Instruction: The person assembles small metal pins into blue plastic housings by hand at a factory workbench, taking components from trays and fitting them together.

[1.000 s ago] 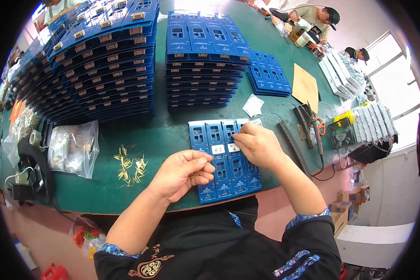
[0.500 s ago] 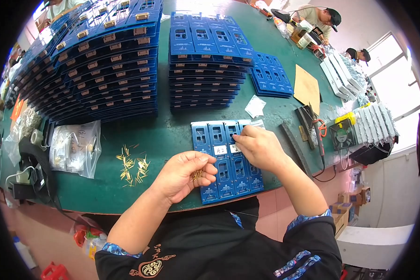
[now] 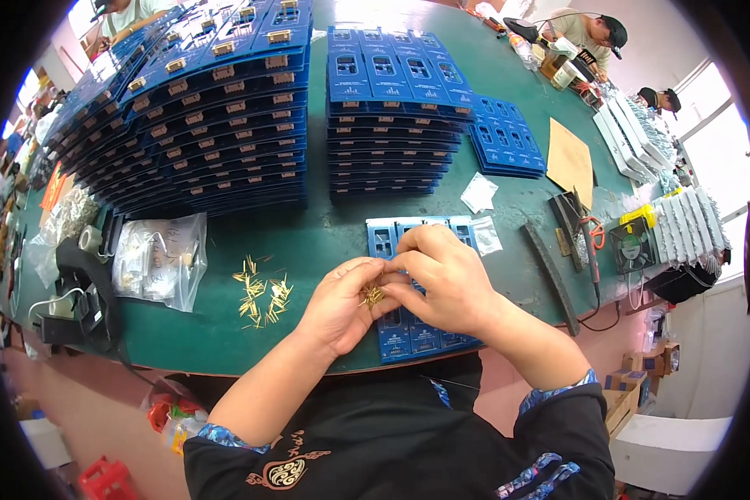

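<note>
1. Left grip (image 3: 340, 304), half-curled, holds slender gold-coloured metal pins (image 3: 373, 296).
2. Right grip (image 3: 452, 282), previously at the flat blue rectangular circuit board (image 3: 426, 339), now meets left grip; closure and contents cannot be told.
3. Board lies beneath right grip.

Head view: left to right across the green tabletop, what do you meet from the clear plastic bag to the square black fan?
Clear plastic bag, scattered thin gold pins, left hand, right hand, long dark grey bar, square black fan.
</note>
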A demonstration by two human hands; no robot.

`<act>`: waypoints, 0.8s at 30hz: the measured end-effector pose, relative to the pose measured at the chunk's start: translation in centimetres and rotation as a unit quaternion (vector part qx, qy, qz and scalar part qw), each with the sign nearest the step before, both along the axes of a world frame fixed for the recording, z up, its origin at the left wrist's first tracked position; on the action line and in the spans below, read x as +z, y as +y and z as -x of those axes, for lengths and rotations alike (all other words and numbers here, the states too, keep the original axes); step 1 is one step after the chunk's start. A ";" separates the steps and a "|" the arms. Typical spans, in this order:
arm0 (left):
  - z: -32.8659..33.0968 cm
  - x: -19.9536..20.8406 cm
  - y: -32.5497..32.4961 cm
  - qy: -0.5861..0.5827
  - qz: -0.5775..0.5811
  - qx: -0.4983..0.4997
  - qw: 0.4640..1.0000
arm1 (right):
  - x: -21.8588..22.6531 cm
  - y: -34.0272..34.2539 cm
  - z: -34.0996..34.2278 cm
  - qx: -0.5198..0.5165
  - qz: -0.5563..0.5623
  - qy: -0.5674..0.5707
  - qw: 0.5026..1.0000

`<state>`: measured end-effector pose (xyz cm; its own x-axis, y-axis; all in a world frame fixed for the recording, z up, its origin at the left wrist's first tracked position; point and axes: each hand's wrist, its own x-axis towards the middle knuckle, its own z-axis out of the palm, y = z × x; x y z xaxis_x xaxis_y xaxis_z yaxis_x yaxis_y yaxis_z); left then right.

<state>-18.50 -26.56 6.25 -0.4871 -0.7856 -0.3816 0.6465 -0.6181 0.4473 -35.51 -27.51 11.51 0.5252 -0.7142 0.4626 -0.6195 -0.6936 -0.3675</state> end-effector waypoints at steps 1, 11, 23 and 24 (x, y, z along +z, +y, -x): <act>0.1 0.0 0.0 0.001 -0.003 0.008 1.000 | -0.1 -0.1 -0.2 0.002 0.000 -0.002 1.000; 0.1 0.1 0.1 -0.010 -0.007 0.018 1.000 | -1.3 -0.2 -0.7 -0.001 0.046 -0.004 0.999; -0.4 0.8 -0.1 -0.097 -0.013 -0.018 0.995 | -3.3 -3.0 7.8 -0.116 -0.194 -0.044 0.973; -0.4 0.8 -0.1 -0.112 -0.014 -0.027 0.993 | -3.2 -3.1 7.7 -0.105 -0.197 -0.028 0.974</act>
